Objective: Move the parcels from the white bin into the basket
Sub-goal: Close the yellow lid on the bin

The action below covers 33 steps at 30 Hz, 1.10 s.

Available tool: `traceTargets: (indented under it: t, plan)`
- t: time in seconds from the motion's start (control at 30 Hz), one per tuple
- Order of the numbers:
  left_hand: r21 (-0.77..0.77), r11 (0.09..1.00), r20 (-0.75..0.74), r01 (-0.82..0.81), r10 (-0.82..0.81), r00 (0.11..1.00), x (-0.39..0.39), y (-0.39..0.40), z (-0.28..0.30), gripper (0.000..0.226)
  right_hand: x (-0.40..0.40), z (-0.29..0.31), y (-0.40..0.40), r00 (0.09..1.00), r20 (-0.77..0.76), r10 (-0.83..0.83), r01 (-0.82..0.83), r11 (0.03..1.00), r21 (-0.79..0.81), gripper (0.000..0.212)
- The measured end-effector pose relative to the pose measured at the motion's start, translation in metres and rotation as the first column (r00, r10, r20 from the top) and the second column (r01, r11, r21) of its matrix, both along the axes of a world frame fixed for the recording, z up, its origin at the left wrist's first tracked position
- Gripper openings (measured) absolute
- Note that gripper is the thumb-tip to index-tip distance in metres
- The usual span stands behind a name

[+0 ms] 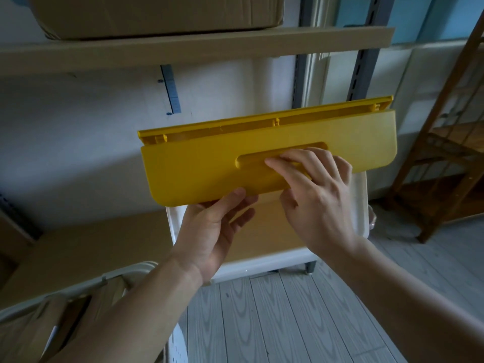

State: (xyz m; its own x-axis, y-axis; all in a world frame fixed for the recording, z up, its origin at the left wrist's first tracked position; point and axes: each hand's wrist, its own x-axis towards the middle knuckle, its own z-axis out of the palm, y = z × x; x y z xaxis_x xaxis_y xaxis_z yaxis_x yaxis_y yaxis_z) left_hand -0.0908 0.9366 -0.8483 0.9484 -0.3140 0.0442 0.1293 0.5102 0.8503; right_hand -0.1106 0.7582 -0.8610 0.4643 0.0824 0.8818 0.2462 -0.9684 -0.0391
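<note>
While your right hand (313, 189) lies with straight fingers on the yellow lid's (199, 169) recessed handle, your left hand (212, 226) pinches its lower edge, thumb on top. Beneath the lid sits the white bin (262, 263); the basket (86, 289) is lower left, its parcels hidden.

Hidden from me: most of the white bin (362, 203), behind the raised yellow lid (199, 166); I cannot see inside. Basket (78, 289): cut by the bottom-left edge, contents unclear. Cardboard box (157, 14): cut at top. Left hand (209, 231): fingertips under the lid.
</note>
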Motion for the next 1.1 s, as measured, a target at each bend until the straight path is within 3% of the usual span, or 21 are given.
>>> traceTargets:
  t: [0.37, 0.77, 1.1]
  plan:
    - [-0.002, 1.0, 0.043, 0.029, -0.029, 0.999, -0.025, 0.007, 0.0, 0.027, -0.027, 0.008, 0.005, 0.997, -0.073, -0.009, 0.011, 0.999, 0.032, 0.051]
    - [0.026, 1.0, 0.045, 0.001, -0.002, 0.999, -0.03, 0.013, -0.002, 0.028, -0.037, 0.009, 0.009, 0.988, -0.157, -0.007, 0.015, 0.999, 0.047, 0.053]
    - [0.116, 0.986, -0.027, 0.12, -0.118, 0.993, -0.038, 0.017, -0.016, 0.026, -0.049, 0.005, 0.004, 0.982, -0.183, 0.039, -0.037, 0.999, 0.01, 0.055]
